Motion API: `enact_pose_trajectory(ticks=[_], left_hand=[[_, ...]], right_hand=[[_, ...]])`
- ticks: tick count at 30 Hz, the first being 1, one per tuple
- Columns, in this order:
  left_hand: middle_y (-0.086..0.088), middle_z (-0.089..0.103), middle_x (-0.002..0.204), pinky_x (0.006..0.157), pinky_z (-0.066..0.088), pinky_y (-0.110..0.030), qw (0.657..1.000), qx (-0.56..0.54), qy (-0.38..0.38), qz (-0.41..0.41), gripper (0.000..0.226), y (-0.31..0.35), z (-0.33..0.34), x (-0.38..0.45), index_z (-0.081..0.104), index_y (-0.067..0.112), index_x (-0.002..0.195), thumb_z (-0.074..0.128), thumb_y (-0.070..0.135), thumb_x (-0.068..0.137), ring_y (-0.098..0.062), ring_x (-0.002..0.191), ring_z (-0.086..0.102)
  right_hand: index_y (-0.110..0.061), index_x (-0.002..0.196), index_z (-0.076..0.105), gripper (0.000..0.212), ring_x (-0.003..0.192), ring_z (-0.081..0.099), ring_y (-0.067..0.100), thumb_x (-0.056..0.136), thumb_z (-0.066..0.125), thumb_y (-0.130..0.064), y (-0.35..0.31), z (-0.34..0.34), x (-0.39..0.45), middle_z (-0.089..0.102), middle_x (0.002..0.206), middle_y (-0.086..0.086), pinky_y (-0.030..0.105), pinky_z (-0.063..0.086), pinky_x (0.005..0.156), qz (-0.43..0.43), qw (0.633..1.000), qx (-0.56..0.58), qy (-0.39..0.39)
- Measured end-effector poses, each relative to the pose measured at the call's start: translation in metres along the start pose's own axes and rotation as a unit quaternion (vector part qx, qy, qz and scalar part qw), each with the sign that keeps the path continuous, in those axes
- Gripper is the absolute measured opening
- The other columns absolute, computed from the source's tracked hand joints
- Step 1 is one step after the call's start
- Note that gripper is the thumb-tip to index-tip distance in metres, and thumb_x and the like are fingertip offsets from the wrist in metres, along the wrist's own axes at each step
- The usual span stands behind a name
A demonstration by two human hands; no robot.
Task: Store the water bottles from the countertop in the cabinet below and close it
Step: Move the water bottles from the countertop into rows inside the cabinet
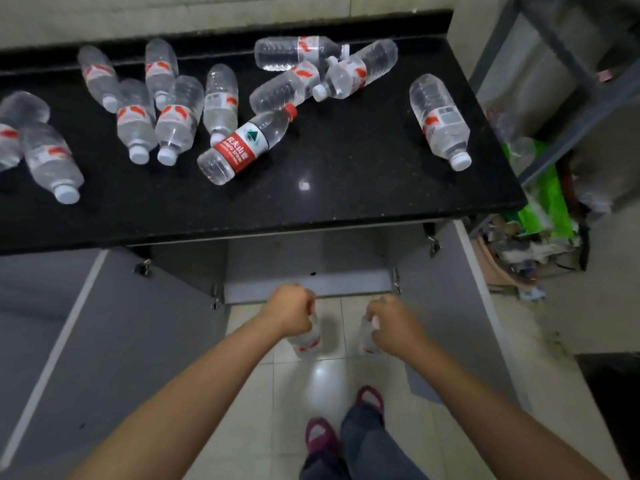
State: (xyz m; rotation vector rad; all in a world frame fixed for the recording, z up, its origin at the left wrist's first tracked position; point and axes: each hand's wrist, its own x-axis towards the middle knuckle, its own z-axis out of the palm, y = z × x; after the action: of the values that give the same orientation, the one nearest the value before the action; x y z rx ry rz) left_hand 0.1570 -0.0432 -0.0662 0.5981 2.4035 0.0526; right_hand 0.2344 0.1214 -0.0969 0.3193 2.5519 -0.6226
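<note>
Both arms reach down: left hand (289, 311) grips one bottle (306, 341) by its neck, right hand (391, 323) another (366, 337), each hanging upright just before the open cabinet (304, 258). Many bottles (242, 147) lie on the surface (346, 195) above.

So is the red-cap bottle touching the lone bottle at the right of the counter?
Apart. The head view shows bare black counter between the red-cap bottle and the lone bottle.
</note>
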Motion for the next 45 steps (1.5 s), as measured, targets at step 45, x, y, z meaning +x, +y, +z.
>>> enact_pose_trajectory(ticks=[45], left_hand=[[-0.02, -0.003, 0.159, 0.122, 0.001, -0.03, 0.981, -0.042, 0.18, 0.063, 0.058, -0.078, 0.253, 0.428, 0.002, -0.003, 0.148, 0.032, 0.011, 0.101, -0.03, 0.149, -0.004]], right_hand=[[0.001, 0.122, 0.058, 0.033, 0.123, 0.053, 0.034, 0.091, 0.056, -0.008, 0.182, 0.149, 0.42, 0.056, 0.13, 0.023, 0.032, 0.044, 0.101, 0.039, 0.977, -0.143, 0.156]])
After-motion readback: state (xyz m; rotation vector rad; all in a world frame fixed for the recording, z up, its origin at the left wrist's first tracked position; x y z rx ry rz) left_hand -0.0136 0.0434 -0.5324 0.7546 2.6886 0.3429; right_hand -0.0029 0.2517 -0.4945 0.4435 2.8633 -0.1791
